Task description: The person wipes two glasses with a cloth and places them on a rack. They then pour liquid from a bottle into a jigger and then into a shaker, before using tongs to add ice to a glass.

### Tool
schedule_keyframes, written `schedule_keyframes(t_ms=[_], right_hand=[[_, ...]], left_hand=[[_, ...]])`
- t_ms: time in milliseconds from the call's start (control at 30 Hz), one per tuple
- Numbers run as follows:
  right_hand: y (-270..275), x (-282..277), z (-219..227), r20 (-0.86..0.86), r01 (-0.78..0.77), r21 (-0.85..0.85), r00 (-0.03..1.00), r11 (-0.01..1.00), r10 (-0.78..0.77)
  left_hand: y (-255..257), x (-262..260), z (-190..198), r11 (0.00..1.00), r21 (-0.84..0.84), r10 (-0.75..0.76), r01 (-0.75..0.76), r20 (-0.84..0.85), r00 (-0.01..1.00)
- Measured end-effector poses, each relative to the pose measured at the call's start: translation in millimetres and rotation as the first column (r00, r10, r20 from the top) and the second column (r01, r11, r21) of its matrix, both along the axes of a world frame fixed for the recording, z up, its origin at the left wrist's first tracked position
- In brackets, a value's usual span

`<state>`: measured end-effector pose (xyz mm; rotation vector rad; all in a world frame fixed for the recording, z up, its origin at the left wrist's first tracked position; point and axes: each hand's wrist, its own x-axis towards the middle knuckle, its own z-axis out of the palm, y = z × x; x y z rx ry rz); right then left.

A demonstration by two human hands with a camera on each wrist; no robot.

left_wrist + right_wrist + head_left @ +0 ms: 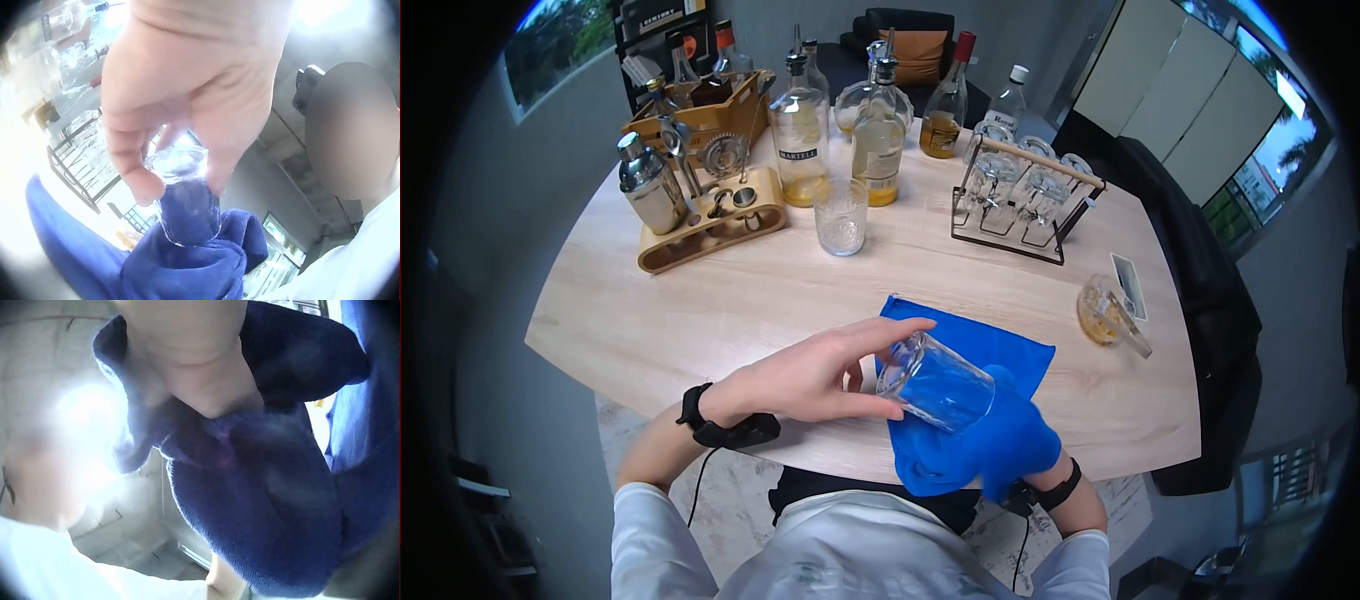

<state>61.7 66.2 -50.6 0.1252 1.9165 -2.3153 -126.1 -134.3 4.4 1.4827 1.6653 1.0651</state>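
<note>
My left hand [810, 375] grips a clear drinking glass [945, 385] near its thick base, thumb on one side and fingers on the other. The glass lies tilted in the air over the table's front edge, its mouth toward the right. A blue cloth [975, 450] wraps my right hand [194, 369] and bunches up against the mouth end of the glass. Under the cloth the right fingers are hidden, while the wrist and heel of the hand show. Part of the cloth spreads flat across the table beyond the glass.
Behind the hands stands a cut-glass tumbler [841, 220]. Left of it is a wooden bar-tool stand [720, 225] with a steel shaker [650, 185]. Several bottles [800, 140] line the back. A wire rack [1010, 240] of glasses and a glass bowl with tongs [1100, 315] stand right.
</note>
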Motion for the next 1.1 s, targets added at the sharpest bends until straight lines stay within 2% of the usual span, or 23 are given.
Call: schedule_keyframes(t_ms=[33, 67, 100, 133, 167, 200, 233, 267, 300, 367, 467, 533, 567, 600, 667, 733, 867, 900, 933, 967, 1000, 1033, 1100], right_hand=[[0.5, -2.2, -1.1, 0.292, 0.173, -0.748, 0.953, 0.641, 0.084], [0.2, -0.2, 2.5, 0.293, 0.171, -0.747, 0.952, 0.643, 0.088], [-5.5, 0.0, 18.8, 0.006, -0.041, -0.069, 0.999, 0.997, 0.042], [-7.9, -0.9, 21.7, -0.125, -0.083, 0.333, 0.984, 0.939, 0.131], [-10.2, -1.9, 24.7, -0.228, -0.005, 0.678, 0.949, 0.735, 0.217], [-10.5, -3.9, 19.3, -0.118, -0.042, 0.159, 0.991, 0.986, 0.062], [-9.6, -5.3, 13.8, 0.063, 0.033, -0.410, 0.998, 0.912, -0.008], [-5.1, -4.6, 7.6, 0.063, 0.033, -0.409, 0.998, 0.912, -0.008], [0.9, -2.8, 2.0, -0.066, -0.115, 0.139, 0.990, 0.984, 0.125], [4.4, 1.1, -6.1, -0.100, -0.168, 0.651, 0.948, 0.740, 0.303], [4.2, 3.5, -4.5, 0.071, -0.085, 0.597, 0.996, 0.797, 0.053], [3.2, -2.7, 7.1, -0.120, -0.073, 0.871, 0.927, 0.486, 0.355], [0.6, -3.3, 2.7, -0.120, -0.070, 0.870, 0.930, 0.488, 0.348], [-3.2, -5.6, -2.7, -0.139, -0.123, 0.521, 0.964, 0.845, 0.226], [-5.2, -4.2, -2.2, -0.093, -0.104, 0.038, 0.990, 0.994, 0.107], [-7.5, -4.5, 16.9, 0.114, 0.032, -0.254, 0.993, 0.967, -0.002], [-0.1, -5.9, 12.0, 0.019, -0.029, -0.246, 0.999, 0.969, 0.035], [-0.8, -6.4, 10.3, 0.121, 0.024, -0.621, 0.990, 0.784, 0.065], [-1.2, -5.6, 9.8, 0.201, 0.118, -0.879, 0.970, 0.462, 0.133], [-1.4, -3.6, 14.1, 0.202, 0.122, -0.879, 0.971, 0.460, 0.128], [-2.2, -1.6, 23.8, 0.022, -0.057, -0.266, 0.998, 0.962, 0.065], [-2.3, 0.3, 29.2, -0.143, -0.052, 0.540, 0.978, 0.840, 0.153], [-2.4, 5.8, 19.9, -0.038, -0.028, 0.484, 0.998, 0.875, 0.052]], left_hand=[[-0.2, -1.1, -2.9, 0.988, 0.150, -0.030, 0.035, -0.040, 0.999], [-0.3, -3.4, -6.0, 0.988, 0.152, -0.026, 0.031, -0.039, 0.999], [-0.3, -6.5, -9.0, 0.977, 0.210, -0.013, 0.044, -0.150, 0.989], [-0.6, -8.2, -10.6, 0.962, 0.265, 0.006, 0.065, -0.259, 0.966], [-1.7, -7.8, -9.4, 0.962, 0.265, 0.006, 0.065, -0.259, 0.966], [-3.0, -6.8, -7.4, 0.984, 0.176, 0.021, 0.004, -0.138, 0.990], [-3.5, -6.3, -6.2, 0.996, 0.078, 0.047, -0.046, -0.016, 0.999], [-2.6, -7.6, -6.2, 0.996, 0.078, 0.047, -0.045, -0.016, 0.999], [-1.2, -9.9, -6.3, 0.995, -0.086, 0.060, -0.052, 0.094, 0.994], [-0.1, -9.5, -7.3, 0.968, -0.249, 0.090, -0.038, 0.202, 0.975], [2.3, -2.1, -5.2, 0.966, -0.235, 0.132, -0.106, 0.099, 0.986], [0.3, -2.6, -2.0, 0.992, -0.087, 0.098, -0.087, 0.133, 0.986], [0.4, -3.2, -1.3, 0.993, -0.088, 0.091, -0.080, 0.133, 0.987], [0.8, -4.0, -0.9, 0.999, 0.021, 0.032, -0.034, 0.085, 0.996], [1.7, -6.8, -4.5, 0.992, 0.125, -0.023, 0.019, 0.035, 0.999], [4.3, -11.1, -12.6, 0.945, 0.295, -0.057, 0.145, -0.289, 0.956], [2.4, -7.4, -9.8, 0.967, 0.252, -0.013, 0.035, -0.087, 0.996], [0.0, -9.1, -10.8, 0.984, 0.177, 0.011, -0.012, 0.010, 1.000], [-1.4, -9.8, -11.8, 0.994, 0.097, 0.040, -0.051, 0.107, 0.993], [-1.9, -9.9, -13.1, 0.994, 0.095, 0.035, -0.045, 0.108, 0.994], [-2.0, -9.6, -14.4, 0.999, -0.028, 0.046, -0.040, 0.237, 0.971], [-1.3, -9.0, -15.4, 0.989, -0.149, 0.071, -0.019, 0.356, 0.932], [0.9, 0.2, -16.9, 0.989, -0.133, 0.097, -0.060, 0.297, 0.950]])
